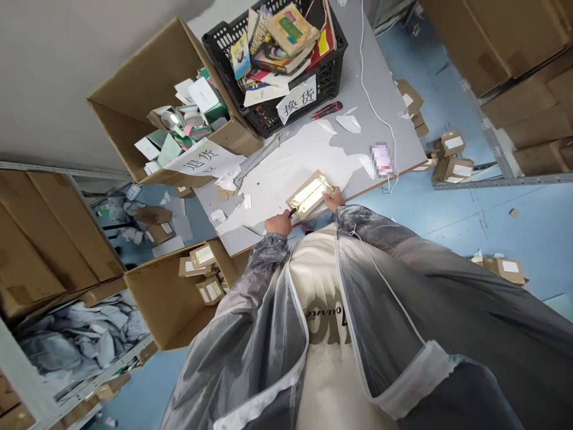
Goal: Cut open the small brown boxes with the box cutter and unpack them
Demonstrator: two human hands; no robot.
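A small flat cardboard box (310, 194) with a shiny label or tape across its top lies at the near edge of the table. My left hand (278, 223) is closed around a slim black cutter (292, 211), its tip against the box's left end. The cutter's blade is too small to make out. Gripping the box's right end is my right hand (333, 198), thumb on top and fingers partly hidden.
Paper scraps and a red-and-black utility knife (327, 110) lie on the table (273, 173). Behind stand a black crate (295, 101) of books and a carton (134, 95) of small boxes. A phone (381, 159) with a cable lies right; an open carton (161, 298) stands left.
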